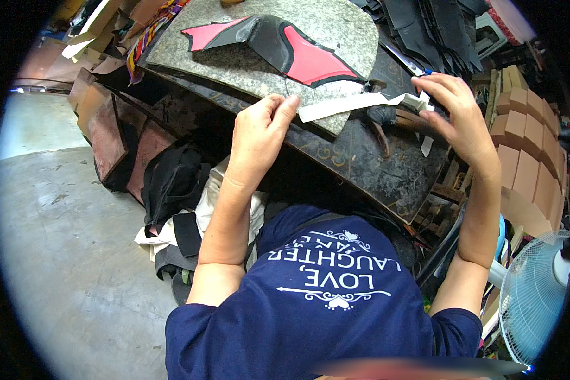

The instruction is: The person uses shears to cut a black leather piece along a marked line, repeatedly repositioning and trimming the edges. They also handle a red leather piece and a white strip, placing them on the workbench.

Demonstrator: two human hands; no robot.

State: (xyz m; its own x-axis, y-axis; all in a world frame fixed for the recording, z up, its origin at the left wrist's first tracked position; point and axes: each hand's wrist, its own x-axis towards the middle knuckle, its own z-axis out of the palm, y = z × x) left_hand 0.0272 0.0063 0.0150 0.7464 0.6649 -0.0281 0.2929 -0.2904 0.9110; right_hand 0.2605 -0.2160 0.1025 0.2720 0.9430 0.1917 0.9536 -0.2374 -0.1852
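Note:
A long white strip (348, 106) stretches across the front edge of a speckled stone slab (234, 76). At its right end, which is crumpled, my right hand (459, 117) curls thumb and fingers around it. My left hand (256, 136) is beside the strip's left end, thumb and index finger pinched together; whatever they may hold is too small to make out. Behind the strip, on the slab, lies a bent black shoe-upper-like piece (266, 44) with pink panels (313, 57).
The slab rests on a dark worktable (367, 168). Dark cut sheets (424, 31) pile up at the back right, with a blade-like tool (402, 60) before them. Brown boxes (525, 126) and a fan (538, 291) stand at right. A black bag (171, 183) is at left.

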